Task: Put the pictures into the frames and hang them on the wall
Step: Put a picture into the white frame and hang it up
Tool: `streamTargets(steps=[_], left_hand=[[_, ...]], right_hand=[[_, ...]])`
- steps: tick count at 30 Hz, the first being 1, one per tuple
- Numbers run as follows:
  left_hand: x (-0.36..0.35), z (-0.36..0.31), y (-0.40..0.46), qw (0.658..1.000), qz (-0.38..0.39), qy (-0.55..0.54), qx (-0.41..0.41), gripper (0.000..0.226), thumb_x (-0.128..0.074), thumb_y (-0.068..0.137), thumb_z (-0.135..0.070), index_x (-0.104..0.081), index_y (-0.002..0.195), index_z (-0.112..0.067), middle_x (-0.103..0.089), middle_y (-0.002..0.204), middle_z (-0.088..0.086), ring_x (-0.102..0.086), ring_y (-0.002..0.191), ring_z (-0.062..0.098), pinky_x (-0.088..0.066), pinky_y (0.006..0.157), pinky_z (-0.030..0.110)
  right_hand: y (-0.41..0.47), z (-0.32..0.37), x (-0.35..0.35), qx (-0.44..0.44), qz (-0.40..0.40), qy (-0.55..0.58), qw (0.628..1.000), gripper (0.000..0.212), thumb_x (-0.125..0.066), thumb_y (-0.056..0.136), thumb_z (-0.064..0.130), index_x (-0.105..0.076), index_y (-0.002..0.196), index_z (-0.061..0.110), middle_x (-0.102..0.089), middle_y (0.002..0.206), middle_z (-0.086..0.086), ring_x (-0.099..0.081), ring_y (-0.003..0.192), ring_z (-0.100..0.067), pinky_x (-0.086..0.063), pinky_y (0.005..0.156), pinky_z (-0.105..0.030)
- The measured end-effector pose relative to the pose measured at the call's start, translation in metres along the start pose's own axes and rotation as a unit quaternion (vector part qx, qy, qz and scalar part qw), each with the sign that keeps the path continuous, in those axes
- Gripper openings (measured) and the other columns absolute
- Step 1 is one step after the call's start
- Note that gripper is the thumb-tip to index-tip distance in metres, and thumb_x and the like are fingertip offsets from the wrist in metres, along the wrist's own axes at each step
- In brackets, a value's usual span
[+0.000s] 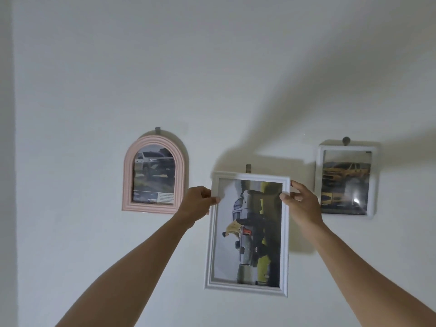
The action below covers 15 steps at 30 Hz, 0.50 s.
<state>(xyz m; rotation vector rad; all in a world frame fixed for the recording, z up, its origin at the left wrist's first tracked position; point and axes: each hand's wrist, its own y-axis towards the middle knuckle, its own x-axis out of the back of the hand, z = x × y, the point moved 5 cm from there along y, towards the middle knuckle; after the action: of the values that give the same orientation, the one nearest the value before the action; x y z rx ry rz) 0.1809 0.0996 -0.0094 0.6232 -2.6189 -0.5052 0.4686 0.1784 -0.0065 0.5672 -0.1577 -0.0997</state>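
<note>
Three frames in view against the plain white wall (pixel 212 79). Largest: white rectangular moulded frame (pixel 246 285) holding a car print turned sideways, gripped at its upper corners between both hands. Left hand (pixel 199 204) is clamped on the upper left edge, thumb across the front. Right hand (pixel 302 204) is clamped on the upper right edge, thumb on the glazing, fingers behind.

Next in size: white rounded-corner frame with a yellow car print (pixel 370 180), just beyond the right hand, already hanging from a small grey peg (pixel 346 140). Then the pink arched ridged frame with a grey car print (pixel 154 208), just beyond the left hand, on a grey wall hook (pixel 157 130).

Smallest: bare grey hook (pixel 248 168), directly above the held frame's top edge, between the two hands.

Judgement: hanging step, third frame, two done. Next move calls for raising the frame until its hidden back hanger passes the hook, then lowering to catch. Hanger not visible; engagement must go by feel.
</note>
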Motion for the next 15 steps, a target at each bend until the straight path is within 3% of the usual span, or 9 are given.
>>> streamTargets(steps=[4, 8, 12, 15], left_hand=[[-0.007, 0.012, 0.023, 1.000, -0.025, 0.002, 0.008, 0.017, -0.075, 0.084, -0.021, -0.064, 0.087, -0.009, -0.065, 0.083, 0.005, -0.058, 0.072, 0.020, -0.051, 0.070, 0.035], [-0.010, 0.021, 0.032, 0.998, -0.061, -0.016, 0.005, 0.020, -0.075, 0.085, -0.019, -0.064, 0.098, -0.008, -0.065, 0.088, 0.002, -0.059, 0.077, 0.019, -0.049, 0.070, 0.030], [-0.008, 0.022, 0.036, 0.995, -0.092, -0.015, -0.015, 0.024, -0.075, 0.084, -0.014, -0.061, 0.102, -0.007, -0.061, 0.087, -0.001, -0.056, 0.076, 0.013, -0.043, 0.064, 0.018], [-0.009, 0.025, 0.037, 0.995, -0.099, -0.003, -0.026, 0.024, -0.076, 0.083, -0.014, -0.062, 0.102, -0.006, -0.063, 0.087, 0.001, -0.057, 0.076, 0.015, -0.043, 0.063, 0.017]], right_hand=[[0.012, 0.002, -0.008, 0.006, -0.015, -0.019, 1.000, 0.047, -0.072, 0.090, 0.025, -0.055, 0.134, 0.032, -0.067, 0.104, -0.004, -0.062, 0.093, -0.018, -0.042, 0.068, -0.021], [0.018, 0.002, -0.016, 0.029, -0.036, -0.036, 0.998, 0.047, -0.072, 0.089, 0.024, -0.056, 0.133, 0.033, -0.067, 0.098, -0.002, -0.060, 0.087, -0.012, -0.040, 0.067, -0.013], [0.021, -0.004, -0.021, 0.037, -0.050, -0.039, 0.997, 0.045, -0.073, 0.088, 0.024, -0.059, 0.130, 0.033, -0.067, 0.091, 0.005, -0.061, 0.083, -0.006, -0.046, 0.075, -0.023], [0.021, -0.009, -0.024, 0.044, -0.059, -0.035, 0.997, 0.044, -0.074, 0.088, 0.023, -0.060, 0.129, 0.032, -0.068, 0.093, 0.002, -0.063, 0.085, -0.012, -0.046, 0.076, -0.024]])
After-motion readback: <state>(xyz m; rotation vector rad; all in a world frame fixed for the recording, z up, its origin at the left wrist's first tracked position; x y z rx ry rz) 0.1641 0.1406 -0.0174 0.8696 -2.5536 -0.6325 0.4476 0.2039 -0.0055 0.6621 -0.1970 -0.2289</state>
